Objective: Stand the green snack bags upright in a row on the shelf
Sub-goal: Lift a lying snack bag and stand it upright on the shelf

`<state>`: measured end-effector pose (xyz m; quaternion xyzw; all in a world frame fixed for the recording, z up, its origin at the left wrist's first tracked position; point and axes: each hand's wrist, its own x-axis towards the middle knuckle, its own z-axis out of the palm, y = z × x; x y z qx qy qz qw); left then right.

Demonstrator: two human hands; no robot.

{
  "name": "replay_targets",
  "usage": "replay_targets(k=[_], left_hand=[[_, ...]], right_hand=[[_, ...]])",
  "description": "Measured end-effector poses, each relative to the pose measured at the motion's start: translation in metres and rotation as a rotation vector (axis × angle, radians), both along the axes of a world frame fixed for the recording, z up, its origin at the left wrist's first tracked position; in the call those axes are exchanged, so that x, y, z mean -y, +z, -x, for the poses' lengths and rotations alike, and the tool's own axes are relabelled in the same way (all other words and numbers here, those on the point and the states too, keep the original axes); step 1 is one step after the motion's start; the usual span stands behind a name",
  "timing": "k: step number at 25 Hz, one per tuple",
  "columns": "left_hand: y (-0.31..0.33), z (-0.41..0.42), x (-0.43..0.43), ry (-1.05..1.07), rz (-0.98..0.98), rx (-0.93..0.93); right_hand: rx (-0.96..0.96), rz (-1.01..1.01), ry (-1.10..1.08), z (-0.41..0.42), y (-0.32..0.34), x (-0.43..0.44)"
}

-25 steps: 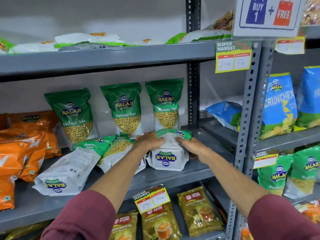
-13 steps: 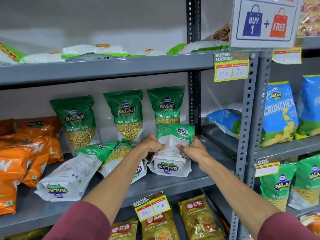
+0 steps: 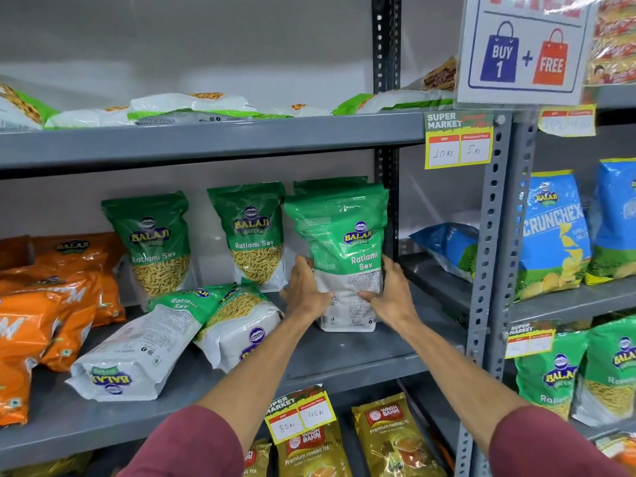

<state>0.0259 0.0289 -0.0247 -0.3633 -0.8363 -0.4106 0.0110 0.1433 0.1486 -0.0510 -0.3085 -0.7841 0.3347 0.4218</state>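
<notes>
Two hands clasp one green snack bag (image 3: 344,249) upright at the right end of the middle shelf (image 3: 344,352), its back panel facing out: left hand (image 3: 304,290) on its left edge, right hand (image 3: 390,294) on its right. Two more bags (image 3: 155,242) stand upright behind; two others (image 3: 137,346) lie flat at left.

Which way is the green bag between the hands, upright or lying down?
Upright. The held bag stands with its base on the shelf, green top up, left hand and right hand gripping its sides.
</notes>
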Motion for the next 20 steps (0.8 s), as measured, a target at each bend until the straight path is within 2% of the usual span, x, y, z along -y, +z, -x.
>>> replay_targets(k=[5, 7, 9, 12, 15, 17, 20], left_hand=[[-0.011, -0.019, 0.007, 0.173, -0.172, -0.179], [-0.027, -0.035, 0.005, 0.079, -0.274, -0.183], [-0.037, -0.048, -0.001, -0.077, -0.310, -0.058], [-0.035, -0.047, -0.009, -0.090, -0.359, 0.074], [-0.033, -0.035, -0.011, -0.207, -0.369, 0.285], [-0.033, -0.024, -0.016, -0.231, -0.399, 0.377], [-0.031, -0.002, -0.024, -0.121, -0.473, 0.465]], right_hand=[[0.006, 0.133, 0.120, -0.007, -0.008, -0.007], [-0.004, 0.152, 0.133, -0.009, -0.016, -0.003], [-0.040, 0.135, 0.115, -0.011, -0.018, 0.004], [-0.119, 0.074, 0.076, -0.012, -0.020, 0.019], [-0.006, -0.094, 0.063, -0.008, -0.031, 0.045], [0.073, -0.194, 0.163, -0.003, -0.040, 0.061], [0.068, -0.173, 0.350, 0.004, -0.043, 0.070]])
